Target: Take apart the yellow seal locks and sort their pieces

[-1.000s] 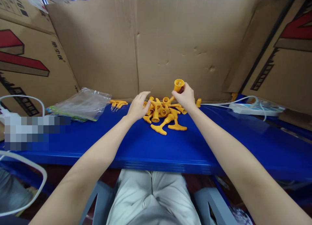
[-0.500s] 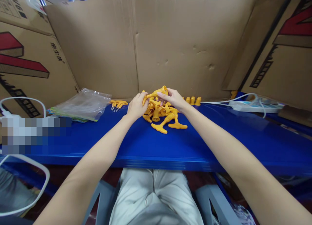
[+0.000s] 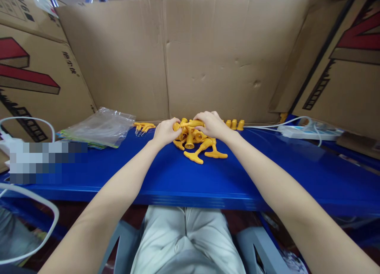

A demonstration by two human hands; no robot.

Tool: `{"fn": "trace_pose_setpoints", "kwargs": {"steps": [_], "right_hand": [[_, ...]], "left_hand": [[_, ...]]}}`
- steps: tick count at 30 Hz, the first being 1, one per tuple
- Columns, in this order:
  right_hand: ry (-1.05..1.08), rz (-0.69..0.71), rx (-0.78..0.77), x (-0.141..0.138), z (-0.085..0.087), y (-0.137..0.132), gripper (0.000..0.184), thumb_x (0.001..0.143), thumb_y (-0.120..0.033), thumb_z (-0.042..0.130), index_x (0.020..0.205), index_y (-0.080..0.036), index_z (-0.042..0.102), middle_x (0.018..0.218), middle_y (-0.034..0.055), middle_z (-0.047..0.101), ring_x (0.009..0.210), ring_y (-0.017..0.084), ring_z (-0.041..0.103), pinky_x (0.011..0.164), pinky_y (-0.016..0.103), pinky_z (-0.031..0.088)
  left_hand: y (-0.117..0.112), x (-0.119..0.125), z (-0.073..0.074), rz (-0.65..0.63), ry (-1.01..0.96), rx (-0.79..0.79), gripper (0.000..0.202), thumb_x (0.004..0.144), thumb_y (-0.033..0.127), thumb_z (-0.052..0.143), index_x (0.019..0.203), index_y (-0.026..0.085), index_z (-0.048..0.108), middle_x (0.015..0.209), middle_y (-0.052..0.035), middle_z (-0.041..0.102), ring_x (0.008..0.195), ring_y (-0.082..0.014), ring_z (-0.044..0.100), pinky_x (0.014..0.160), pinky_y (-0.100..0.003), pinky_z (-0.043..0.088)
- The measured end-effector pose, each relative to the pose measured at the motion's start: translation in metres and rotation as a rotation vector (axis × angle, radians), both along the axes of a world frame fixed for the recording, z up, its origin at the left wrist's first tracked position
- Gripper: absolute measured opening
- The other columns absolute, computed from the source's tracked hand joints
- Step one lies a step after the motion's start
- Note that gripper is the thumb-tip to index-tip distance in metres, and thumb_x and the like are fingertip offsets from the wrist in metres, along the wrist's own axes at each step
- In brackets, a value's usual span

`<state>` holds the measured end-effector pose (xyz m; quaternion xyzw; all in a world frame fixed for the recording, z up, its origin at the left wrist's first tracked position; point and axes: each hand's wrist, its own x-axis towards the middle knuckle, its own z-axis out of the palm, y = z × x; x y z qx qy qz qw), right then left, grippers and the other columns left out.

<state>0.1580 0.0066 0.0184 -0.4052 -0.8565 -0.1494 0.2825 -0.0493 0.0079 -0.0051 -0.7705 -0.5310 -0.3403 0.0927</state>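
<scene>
A yellow plastic corkscrew [image 3: 192,123] lies nearly level between my two hands, just above a heap of similar parts. My left hand [image 3: 166,131] is closed at its left, handle end. My right hand [image 3: 212,124] curls over its right, wider end, and the fingers partly cover it. Below is the pile of yellow corkscrew pieces [image 3: 189,141], some with open bell-shaped ends. Two T-shaped handles [image 3: 194,156] stick out toward me at the front of the pile. Whether the held piece touches the pile I cannot tell.
Left of the pile lie yellow handles with metal spirals [image 3: 144,127] and clear plastic bags [image 3: 101,125]. Several yellow caps [image 3: 237,125] stand at the back right. A white power strip [image 3: 308,132] with cables is farther right. Cardboard [image 3: 219,56] walls the blue table [image 3: 190,179].
Both hands have come down toward the pile with the corkscrew. It was tilted with its open bell end raised; now it lies nearly level, and my right hand covers more of that end.
</scene>
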Motion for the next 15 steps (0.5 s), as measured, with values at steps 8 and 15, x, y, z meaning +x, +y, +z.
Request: {"fn": "trace_pose_setpoints", "kwargs": {"steps": [8,15], "right_hand": [[-0.169,-0.067,0.081,-0.0056,-0.0012,-0.0069,0.026,0.092,-0.033,0.043,0.106,-0.015,0.054,0.099,0.0132,0.065,0.093,0.025,0.056,0.082,0.035,0.028],[-0.227,-0.091,-0.009,-0.0044,-0.0045,-0.0025,0.020,0.090,-0.031,0.048,0.101,-0.016,0.056,0.105,0.0120,0.065,0.098,0.026,0.056,0.079,0.034,0.028]], "left_hand": [[-0.0041,0.0032,0.0011,0.015,0.000,0.014,0.034,0.075,0.034,0.057,0.106,0.022,0.068,0.082,-0.0044,0.071,0.079,-0.0224,0.065,0.067,-0.029,0.046],[-0.0034,0.0027,-0.0003,-0.010,0.042,-0.009,0.034,0.075,0.032,0.058,0.107,0.024,0.068,0.085,-0.0045,0.071,0.081,-0.0234,0.066,0.071,-0.030,0.048]]}}
